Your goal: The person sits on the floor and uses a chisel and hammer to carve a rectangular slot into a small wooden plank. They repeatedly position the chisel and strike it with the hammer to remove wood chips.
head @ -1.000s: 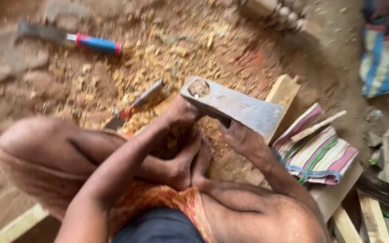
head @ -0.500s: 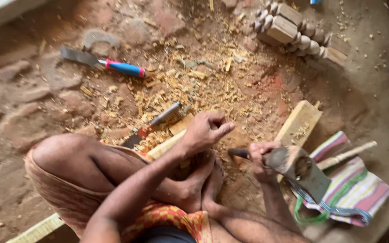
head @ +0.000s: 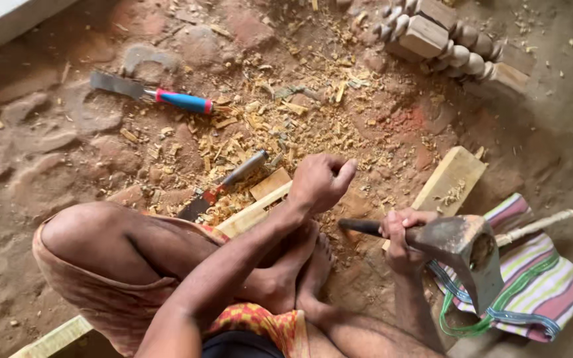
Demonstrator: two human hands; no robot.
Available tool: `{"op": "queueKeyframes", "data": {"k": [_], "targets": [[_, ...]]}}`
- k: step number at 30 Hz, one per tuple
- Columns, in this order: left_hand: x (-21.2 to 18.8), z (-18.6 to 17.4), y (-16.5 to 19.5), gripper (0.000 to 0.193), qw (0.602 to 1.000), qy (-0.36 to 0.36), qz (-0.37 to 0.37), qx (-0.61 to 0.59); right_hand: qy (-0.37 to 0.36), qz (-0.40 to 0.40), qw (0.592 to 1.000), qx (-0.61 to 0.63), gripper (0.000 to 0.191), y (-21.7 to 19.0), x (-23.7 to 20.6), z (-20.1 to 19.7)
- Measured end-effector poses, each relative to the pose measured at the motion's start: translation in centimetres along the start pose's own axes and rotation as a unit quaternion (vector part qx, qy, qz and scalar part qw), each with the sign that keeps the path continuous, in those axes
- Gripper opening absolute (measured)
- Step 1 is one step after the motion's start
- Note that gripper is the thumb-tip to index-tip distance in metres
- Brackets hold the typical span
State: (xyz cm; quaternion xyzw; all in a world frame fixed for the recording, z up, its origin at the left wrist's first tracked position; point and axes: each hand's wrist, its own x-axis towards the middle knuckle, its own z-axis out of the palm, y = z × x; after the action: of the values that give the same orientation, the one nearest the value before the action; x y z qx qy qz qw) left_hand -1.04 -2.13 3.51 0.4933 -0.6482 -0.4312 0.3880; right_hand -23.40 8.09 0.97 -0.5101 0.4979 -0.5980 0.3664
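Note:
I sit on the ground with my legs folded. My right hand grips the dark handle of an adze-like tool, whose heavy metal head hangs low at the right over a striped cloth. My left hand hovers with its fingers curled and nothing visible in it, just above a pale wooden strip that lies by my feet. A chisel with a red band rests in the wood chips left of that hand.
A blue-and-red-handled chisel lies at the upper left on the dirt. Turned wooden pieces lie at the top right. A pale wood block and a thin light stick are near the cloth. Shavings cover the middle ground.
The adze head has dropped from in front of me down to my right side. My left hand has come off the wood and curled its fingers.

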Motion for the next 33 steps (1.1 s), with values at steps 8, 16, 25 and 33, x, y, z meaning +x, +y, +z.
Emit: {"op": "queueKeyframes", "data": {"k": [8, 16, 25, 33], "targets": [[2.0, -0.1, 1.5, 0.054, 0.994, -0.006, -0.047, -0.097, 0.043, -0.024, 0.998, 0.039, 0.028, 1.1, -1.7, -1.5], [9.1, 5.9, -5.1, 0.032, 0.965, -0.257, 0.055, -0.014, -0.048, -0.05, 0.997, 0.038, 0.027, 1.1, -0.3, -1.3], [-3.7, -0.5, -4.0, 0.019, 0.985, 0.013, 0.072, -0.154, -0.032, -0.058, 0.998, -0.016, 0.029, -1.0, -2.8, -1.2], [-2.5, -7.8, -2.8, 0.027, 0.986, -0.072, 0.146, 0.024, -0.004, -0.071, 0.997, -0.022, 0.03, -1.7, -1.8, -0.5]]}}
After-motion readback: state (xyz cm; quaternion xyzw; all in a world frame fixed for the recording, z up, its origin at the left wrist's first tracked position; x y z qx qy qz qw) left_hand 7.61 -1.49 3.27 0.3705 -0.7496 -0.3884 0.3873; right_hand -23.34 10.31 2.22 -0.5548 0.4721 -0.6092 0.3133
